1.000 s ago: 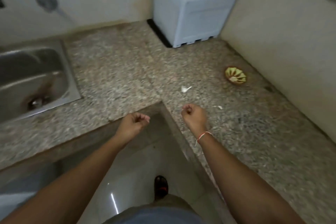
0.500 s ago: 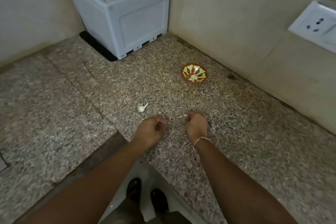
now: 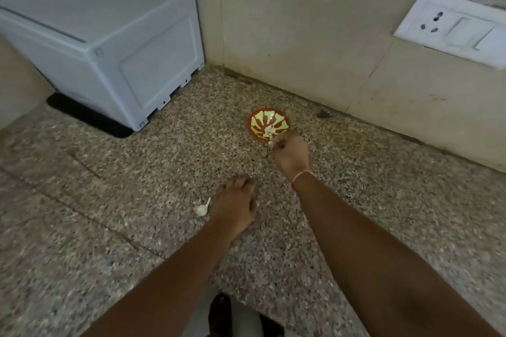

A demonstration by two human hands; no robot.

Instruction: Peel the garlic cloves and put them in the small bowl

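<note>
Garlic is what your right hand (image 3: 290, 156) carries: its fingers are curled and pinch a small pale clove (image 3: 271, 144) at the fingertips, right at the near rim of the small bowl (image 3: 268, 125). That bowl, red-brown with a yellow-green pattern, stands on the speckled stone table (image 3: 164, 172) near the back wall, and a few pale pieces already lie in its middle. Your left hand (image 3: 235, 205) is lower and nearer to you, knuckles up with the fingers curled under; whether it holds anything you cannot tell from this angle. Just to the left of that hand lies a white scrap of garlic with a thin stem (image 3: 202, 208), close to the hand but whether it touches is unclear. A thin orange band (image 3: 301, 175) circles your right wrist. In the far left corner sits a pale grey box (image 3: 109, 35) on a dark mat, and a white socket plate (image 3: 454, 27) is fixed to the wall at the right.
</note>
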